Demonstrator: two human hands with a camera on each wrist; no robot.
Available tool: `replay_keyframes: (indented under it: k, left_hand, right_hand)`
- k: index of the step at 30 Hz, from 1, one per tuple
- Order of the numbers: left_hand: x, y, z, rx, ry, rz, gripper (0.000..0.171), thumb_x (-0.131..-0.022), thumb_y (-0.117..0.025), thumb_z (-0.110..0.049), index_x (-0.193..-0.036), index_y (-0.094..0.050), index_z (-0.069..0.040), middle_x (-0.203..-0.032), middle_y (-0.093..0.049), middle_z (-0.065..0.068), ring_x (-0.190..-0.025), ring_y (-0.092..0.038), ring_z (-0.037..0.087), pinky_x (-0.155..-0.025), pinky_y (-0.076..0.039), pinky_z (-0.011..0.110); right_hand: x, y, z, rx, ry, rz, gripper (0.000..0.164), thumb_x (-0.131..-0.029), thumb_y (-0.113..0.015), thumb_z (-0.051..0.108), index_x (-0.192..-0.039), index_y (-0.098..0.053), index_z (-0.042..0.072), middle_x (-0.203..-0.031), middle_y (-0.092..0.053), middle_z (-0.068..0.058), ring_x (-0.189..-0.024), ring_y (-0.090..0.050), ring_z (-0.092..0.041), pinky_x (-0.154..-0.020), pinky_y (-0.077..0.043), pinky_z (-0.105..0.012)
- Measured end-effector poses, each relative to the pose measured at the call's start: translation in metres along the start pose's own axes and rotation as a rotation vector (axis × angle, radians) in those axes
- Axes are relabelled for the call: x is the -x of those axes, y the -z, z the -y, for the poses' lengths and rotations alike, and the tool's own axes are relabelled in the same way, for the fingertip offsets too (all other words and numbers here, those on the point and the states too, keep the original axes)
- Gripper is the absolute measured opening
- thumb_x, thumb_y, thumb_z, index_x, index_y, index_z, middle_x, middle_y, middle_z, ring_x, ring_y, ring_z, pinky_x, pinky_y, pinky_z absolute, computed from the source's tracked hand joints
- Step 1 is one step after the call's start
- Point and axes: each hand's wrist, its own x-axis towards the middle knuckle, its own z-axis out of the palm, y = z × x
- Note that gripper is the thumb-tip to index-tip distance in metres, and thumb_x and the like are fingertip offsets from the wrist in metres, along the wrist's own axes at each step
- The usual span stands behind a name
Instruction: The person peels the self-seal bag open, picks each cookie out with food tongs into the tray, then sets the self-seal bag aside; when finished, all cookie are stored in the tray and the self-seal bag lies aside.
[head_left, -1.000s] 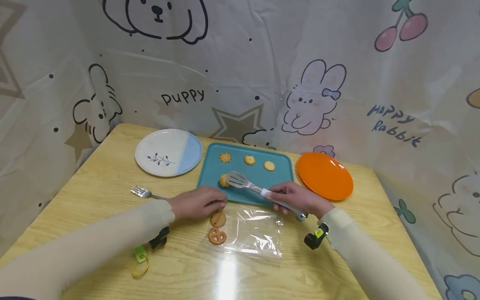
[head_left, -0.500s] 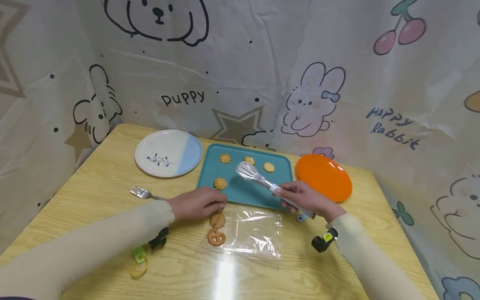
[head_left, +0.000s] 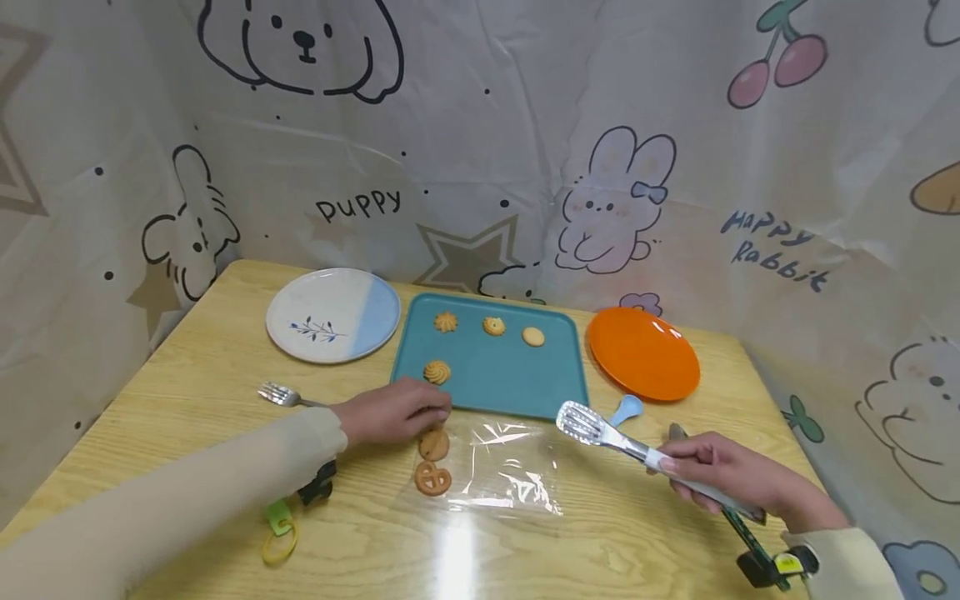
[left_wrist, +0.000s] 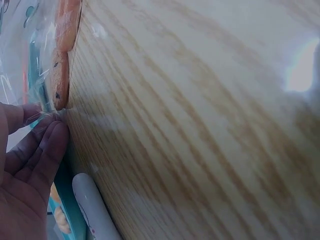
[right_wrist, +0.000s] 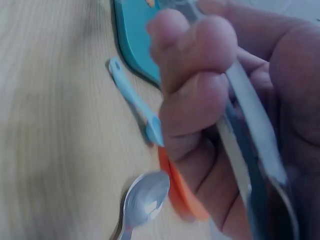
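Note:
My right hand [head_left: 731, 475] grips metal tongs [head_left: 628, 448] at the right of the table, with nothing between their slotted tips. My left hand [head_left: 393, 412] pinches the edge of a clear plastic bag [left_wrist: 36, 106] between thumb and fingers. Inside the bag, at its left end, lie a round biscuit [head_left: 433, 445] and a pretzel-shaped biscuit [head_left: 432, 478]. Behind the bag, a teal tray [head_left: 510, 387] bears several cookies: a swirl cookie [head_left: 437, 372] at front left, and a star-shaped cookie [head_left: 446, 322], a piped cookie [head_left: 493, 326] and a plain round one along the back.
A white and blue plate [head_left: 322, 317] stands left of the tray, an orange plate [head_left: 643, 357] right of it. A fork [head_left: 281, 394] lies beyond my left forearm, a green tag with a yellow band [head_left: 279, 546] nearer. Beside my right hand are a light blue spoon [right_wrist: 131, 95] and a metal spoon [right_wrist: 147, 197].
My right hand has carried the tongs from over the tray to the right and nearer, uncovering the swirl cookie and the blue spoon. The left hand stays at the bag.

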Motion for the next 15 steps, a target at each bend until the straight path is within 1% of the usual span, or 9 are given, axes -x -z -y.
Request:
replay_keyframes:
  k: [3, 5, 6, 8, 11, 13, 15]
  left_hand:
    - [0.0, -0.001, 0.001, 0.004, 0.005, -0.007, 0.022, -0.101, -0.051, -0.016, -0.08, -0.056, -0.012, -0.069, -0.045, -0.01, -0.067, -0.043, 0.003, -0.065, -0.04, 0.02]
    - [0.0, -0.002, 0.002, 0.005, 0.013, -0.011, 0.023, -0.101, -0.051, -0.016, -0.079, -0.056, -0.012, -0.069, -0.044, -0.01, -0.067, -0.043, 0.004, -0.065, -0.04, 0.021]
    - [0.001, -0.002, 0.003, 0.007, 0.019, -0.012, 0.023, -0.101, -0.051, -0.017, -0.079, -0.056, -0.012, -0.069, -0.044, -0.01, -0.067, -0.043, 0.004, -0.066, -0.04, 0.021]
    - [0.001, -0.003, 0.003, 0.005, 0.027, -0.005, 0.023, -0.101, -0.051, -0.017, -0.08, -0.056, -0.012, -0.07, -0.044, -0.011, -0.068, -0.043, 0.003, -0.066, -0.041, 0.02]
    - [0.001, -0.004, 0.003, 0.005, 0.031, 0.005, 0.022, -0.101, -0.051, -0.017, -0.08, -0.057, -0.013, -0.07, -0.045, -0.011, -0.068, -0.044, 0.003, -0.066, -0.041, 0.02]
    - [0.001, -0.004, 0.003, 0.002, 0.028, 0.007, 0.022, -0.101, -0.051, -0.018, -0.08, -0.057, -0.013, -0.07, -0.045, -0.011, -0.068, -0.044, 0.003, -0.066, -0.041, 0.02]
    - [0.001, -0.003, 0.003, 0.0, 0.028, 0.004, 0.023, -0.101, -0.051, -0.018, -0.08, -0.057, -0.013, -0.07, -0.045, -0.011, -0.068, -0.044, 0.003, -0.066, -0.041, 0.02]
  right_hand:
    - [0.01, -0.005, -0.01, -0.086, 0.041, 0.058, 0.029, -0.104, -0.036, 0.005, -0.119, -0.051, -0.015, -0.074, -0.046, -0.029, -0.049, -0.036, -0.04, -0.046, -0.05, -0.029]
    - [0.01, -0.01, -0.015, -0.11, 0.076, 0.078, 0.028, -0.104, -0.036, 0.002, -0.119, -0.051, -0.016, -0.073, -0.046, -0.029, -0.047, -0.035, -0.04, -0.042, -0.048, -0.032]
    - [0.009, -0.012, -0.015, -0.113, 0.077, 0.078, 0.028, -0.104, -0.037, 0.003, -0.119, -0.052, -0.016, -0.072, -0.046, -0.03, -0.047, -0.035, -0.04, -0.04, -0.046, -0.034]
    - [0.003, -0.018, -0.016, -0.098, 0.073, 0.077, 0.028, -0.104, -0.038, 0.004, -0.118, -0.053, -0.014, -0.072, -0.047, -0.031, -0.047, -0.035, -0.039, -0.037, -0.041, -0.039]
    - [-0.011, -0.027, -0.012, -0.049, 0.036, 0.07, 0.029, -0.104, -0.041, 0.01, -0.116, -0.057, -0.01, -0.073, -0.048, -0.033, -0.046, -0.038, -0.036, -0.038, -0.035, -0.047]
    - [-0.022, -0.032, -0.008, -0.001, 0.017, 0.062, 0.029, -0.104, -0.043, 0.015, -0.114, -0.059, -0.007, -0.073, -0.05, -0.033, -0.044, -0.041, -0.03, -0.038, -0.037, -0.048]
    - [-0.034, -0.036, -0.004, 0.042, 0.02, 0.063, 0.028, -0.104, -0.045, 0.017, -0.111, -0.061, -0.005, -0.072, -0.052, -0.033, -0.042, -0.044, -0.023, -0.038, -0.039, -0.047]
